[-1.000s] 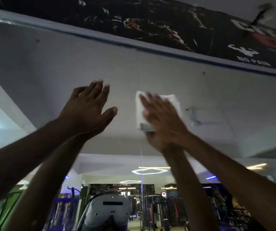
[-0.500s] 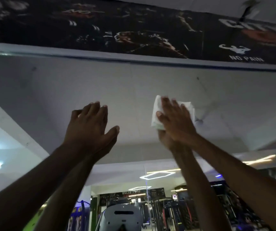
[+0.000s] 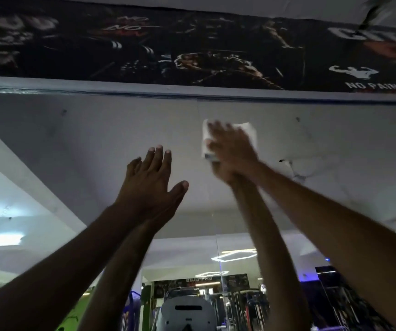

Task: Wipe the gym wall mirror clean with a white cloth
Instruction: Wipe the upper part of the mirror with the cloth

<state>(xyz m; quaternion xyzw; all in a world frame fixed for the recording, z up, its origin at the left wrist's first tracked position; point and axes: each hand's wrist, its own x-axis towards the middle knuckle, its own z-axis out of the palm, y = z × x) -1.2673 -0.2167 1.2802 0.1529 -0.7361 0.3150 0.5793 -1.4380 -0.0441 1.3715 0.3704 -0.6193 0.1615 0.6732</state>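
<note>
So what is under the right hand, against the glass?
The folded white cloth, pressed flat onto the mirror by the right hand. The hand covers the cloth's middle.

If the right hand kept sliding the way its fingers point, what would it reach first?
The right hand, pressing the white cloth flat on the mirror, points up. It would probably first meet the mirror's top frame strip, below the dark banner.

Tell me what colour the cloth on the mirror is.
White; the cloth shows in the head view, under the right hand.
</note>
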